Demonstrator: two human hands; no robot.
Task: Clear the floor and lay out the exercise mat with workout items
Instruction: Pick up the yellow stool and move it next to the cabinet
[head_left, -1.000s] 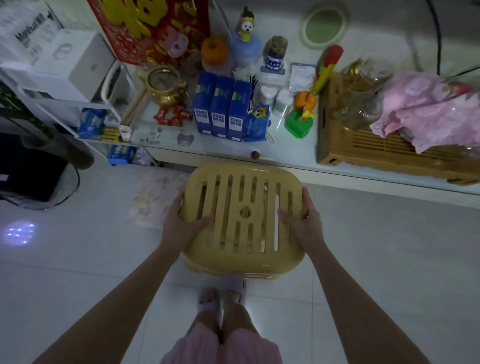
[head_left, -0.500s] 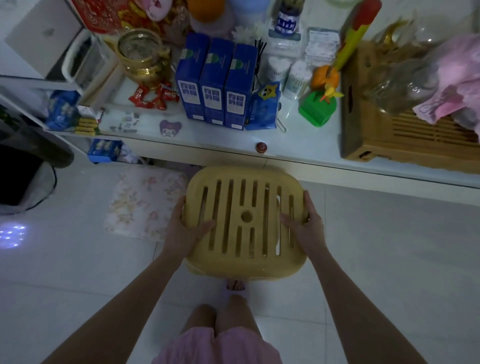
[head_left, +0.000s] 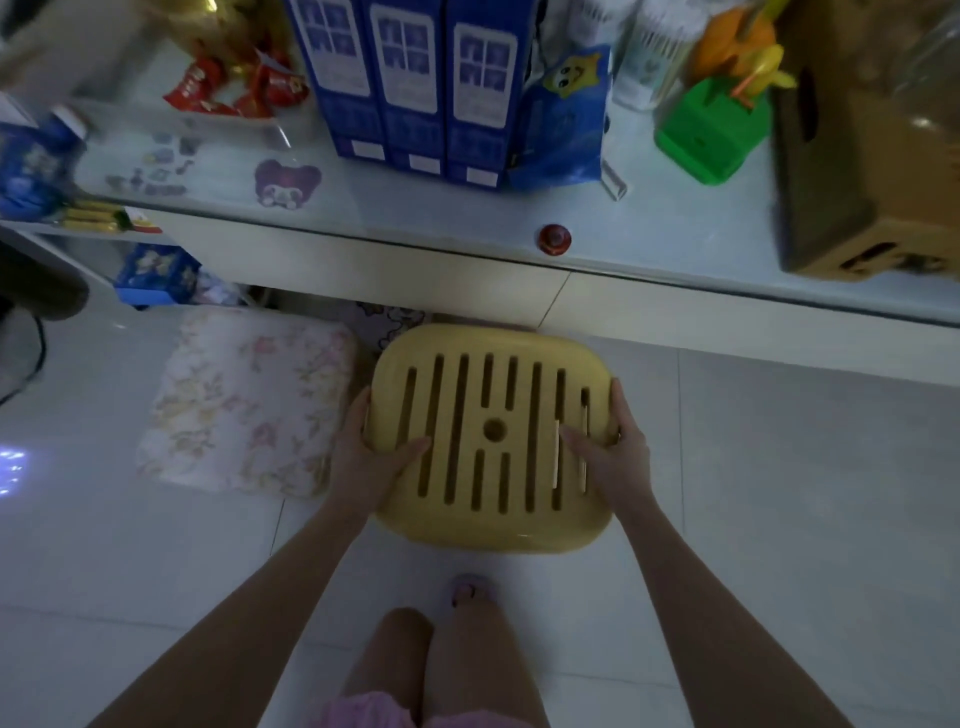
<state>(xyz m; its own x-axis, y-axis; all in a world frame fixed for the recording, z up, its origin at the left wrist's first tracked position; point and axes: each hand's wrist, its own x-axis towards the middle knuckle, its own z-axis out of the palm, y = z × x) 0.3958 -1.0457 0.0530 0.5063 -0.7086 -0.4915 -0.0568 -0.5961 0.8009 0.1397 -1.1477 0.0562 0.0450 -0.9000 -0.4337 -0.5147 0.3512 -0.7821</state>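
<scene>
1. We have both hands on the stool (head_left: 491, 436), a yellow slatted one. Our left hand (head_left: 366, 457) clasps its left edge, thumb lying across the slats, and our right hand (head_left: 610, 452) clasps its right edge the same way.
2. The stool is just in front of our knees, its far edge close to the front of the low table (head_left: 467, 275). We cannot tell whether its legs are on the floor (head_left: 779, 493) or just off it, since the seat hides them.
3. Left of the stool, nearly touching it, a floral cushion (head_left: 244, 405) lies on the tiles, partly tucked toward the table.
4. We judge the task to be at its start: we are in the floor-clearing step, moving the stool out of the way, likely under or against the table.
5. What is left, by our reading: set the stool down, probably shift the cushion too, then bring and unroll the mat and set out the workout items. No mat or exercise gear shows anywhere in view.
6. The table top is crowded with blue cartons (head_left: 415, 83) and a green toy (head_left: 711, 135), so the stool belongs down low.
</scene>
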